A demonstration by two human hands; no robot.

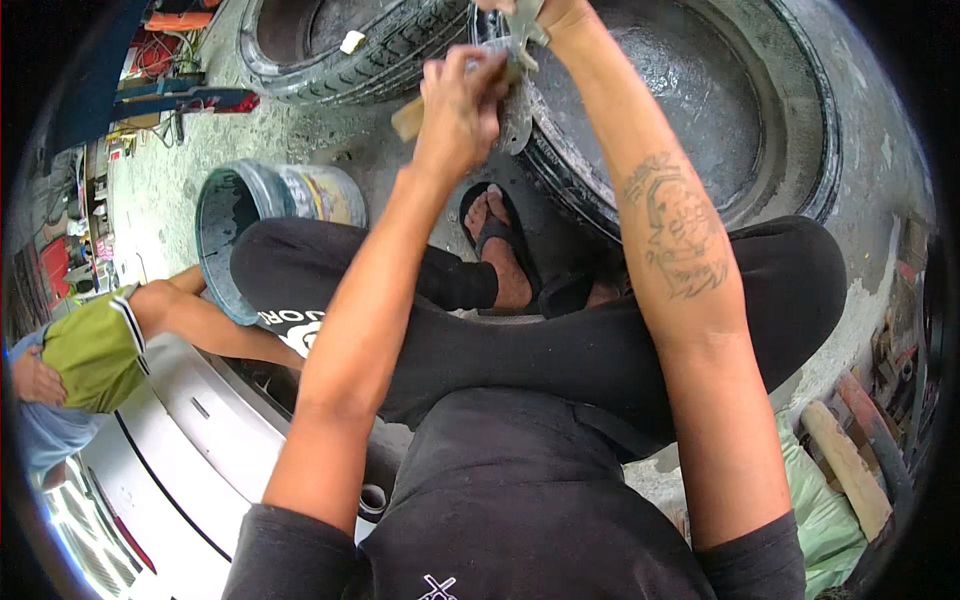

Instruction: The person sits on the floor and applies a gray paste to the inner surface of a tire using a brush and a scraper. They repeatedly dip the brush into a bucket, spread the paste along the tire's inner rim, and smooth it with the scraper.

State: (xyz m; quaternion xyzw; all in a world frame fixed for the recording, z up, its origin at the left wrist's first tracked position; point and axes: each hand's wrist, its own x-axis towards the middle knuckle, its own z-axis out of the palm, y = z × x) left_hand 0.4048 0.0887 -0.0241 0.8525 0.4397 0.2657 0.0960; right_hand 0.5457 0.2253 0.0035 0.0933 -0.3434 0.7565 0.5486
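At the top, in front of the tyres, my left hand (465, 105) is closed, its fingers bent against a flat grey metal part (516, 122). A tan, wood-like piece (408, 118) sticks out from under that hand on its left; what kind of tool it is does not show. Partly cut off by the top edge, my right hand (562, 12) is closed on the upper end of the same metal part. Right below it lies a large tyre (825, 120) on its side, a wet-looking surface within its ring. Another tyre (400, 50) stands to the left.
A dirty bucket (325, 195) lies tilted beside my left knee. My sandalled foot (495, 235) is between the bucket and tyre. At left are a seated person in green shorts (90, 355) and a white car (190, 430). Wood and a green sack (815, 500) lie at right.
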